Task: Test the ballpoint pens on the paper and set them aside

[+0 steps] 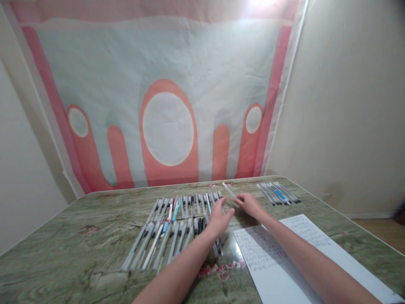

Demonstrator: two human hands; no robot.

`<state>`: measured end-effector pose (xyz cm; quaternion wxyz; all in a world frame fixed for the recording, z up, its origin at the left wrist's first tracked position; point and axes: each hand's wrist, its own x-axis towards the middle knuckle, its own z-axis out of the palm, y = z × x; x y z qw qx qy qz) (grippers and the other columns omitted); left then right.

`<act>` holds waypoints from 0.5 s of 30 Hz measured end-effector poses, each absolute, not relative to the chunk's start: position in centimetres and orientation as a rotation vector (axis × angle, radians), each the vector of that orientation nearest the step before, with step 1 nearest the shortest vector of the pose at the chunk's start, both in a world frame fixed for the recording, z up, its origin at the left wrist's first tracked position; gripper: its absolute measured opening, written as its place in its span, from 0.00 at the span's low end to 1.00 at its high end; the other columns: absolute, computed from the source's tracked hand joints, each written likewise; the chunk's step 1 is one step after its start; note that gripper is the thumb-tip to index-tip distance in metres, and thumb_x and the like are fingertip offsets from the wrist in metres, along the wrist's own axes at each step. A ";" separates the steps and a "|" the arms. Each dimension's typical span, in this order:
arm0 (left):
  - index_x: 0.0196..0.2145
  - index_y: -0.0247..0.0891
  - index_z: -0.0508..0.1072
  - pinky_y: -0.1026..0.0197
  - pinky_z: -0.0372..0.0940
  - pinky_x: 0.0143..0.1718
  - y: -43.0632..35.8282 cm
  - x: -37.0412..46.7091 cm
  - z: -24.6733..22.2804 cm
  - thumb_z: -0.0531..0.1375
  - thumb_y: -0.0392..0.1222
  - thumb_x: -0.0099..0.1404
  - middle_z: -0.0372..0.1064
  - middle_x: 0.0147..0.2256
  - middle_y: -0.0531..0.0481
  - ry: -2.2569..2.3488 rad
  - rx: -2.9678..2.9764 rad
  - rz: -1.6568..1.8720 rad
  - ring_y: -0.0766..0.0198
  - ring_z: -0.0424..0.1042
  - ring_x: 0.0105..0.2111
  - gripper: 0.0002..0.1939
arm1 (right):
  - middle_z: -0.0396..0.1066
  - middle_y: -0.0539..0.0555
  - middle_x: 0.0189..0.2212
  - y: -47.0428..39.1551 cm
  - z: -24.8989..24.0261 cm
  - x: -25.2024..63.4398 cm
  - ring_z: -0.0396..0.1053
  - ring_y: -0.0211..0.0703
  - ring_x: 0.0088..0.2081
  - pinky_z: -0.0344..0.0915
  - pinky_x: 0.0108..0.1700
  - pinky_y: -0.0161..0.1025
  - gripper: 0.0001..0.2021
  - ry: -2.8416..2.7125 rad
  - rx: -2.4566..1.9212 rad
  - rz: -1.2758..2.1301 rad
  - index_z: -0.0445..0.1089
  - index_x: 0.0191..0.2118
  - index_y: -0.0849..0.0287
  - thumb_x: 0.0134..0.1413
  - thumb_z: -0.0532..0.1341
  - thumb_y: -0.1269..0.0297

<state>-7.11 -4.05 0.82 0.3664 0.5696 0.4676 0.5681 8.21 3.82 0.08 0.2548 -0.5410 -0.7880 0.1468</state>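
Observation:
My right hand is closed on a clear pen that slants up and to the left, near the table's far side. My left hand has its fingers spread at the right end of the rows of pens, with nothing visible between them. Two rows of mostly clear pens lie side by side, a back row and a front row; a few are pink, teal, blue or white. My left forearm hides part of the front row. A separate group of pens lies at the back right.
White sheets with handwriting lie under my right forearm. The table has a green-grey marbled top with pink flower prints. Behind its far edge hangs a pink, orange and grey cloth.

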 end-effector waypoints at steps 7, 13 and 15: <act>0.38 0.38 0.70 0.48 0.51 0.47 -8.9 -4.4 1.3 0.61 0.56 0.46 0.63 0.47 0.40 1.224 2.426 0.516 0.47 0.59 0.48 0.24 | 0.71 0.61 0.33 5.7 -0.1 12.9 0.69 0.49 0.37 0.59 0.34 0.38 0.15 -1.982 -2.041 -0.030 0.68 0.39 0.59 0.52 0.53 0.55; 0.45 0.38 0.65 0.50 0.49 0.49 -9.4 -4.4 1.5 0.59 0.59 0.48 0.59 0.51 0.40 1.248 2.523 0.400 0.49 0.56 0.50 0.30 | 0.71 0.63 0.33 6.2 -0.8 14.5 0.69 0.51 0.38 0.61 0.37 0.42 0.14 -1.910 -2.200 -0.180 0.67 0.40 0.63 0.55 0.51 0.59; 0.45 0.38 0.65 0.49 0.48 0.49 -9.4 -4.4 1.6 0.58 0.59 0.48 0.58 0.51 0.40 1.255 2.526 0.378 0.49 0.56 0.50 0.30 | 0.71 0.64 0.32 6.2 -0.9 14.7 0.69 0.53 0.38 0.62 0.37 0.43 0.14 -1.877 -2.231 -0.220 0.67 0.39 0.65 0.54 0.52 0.61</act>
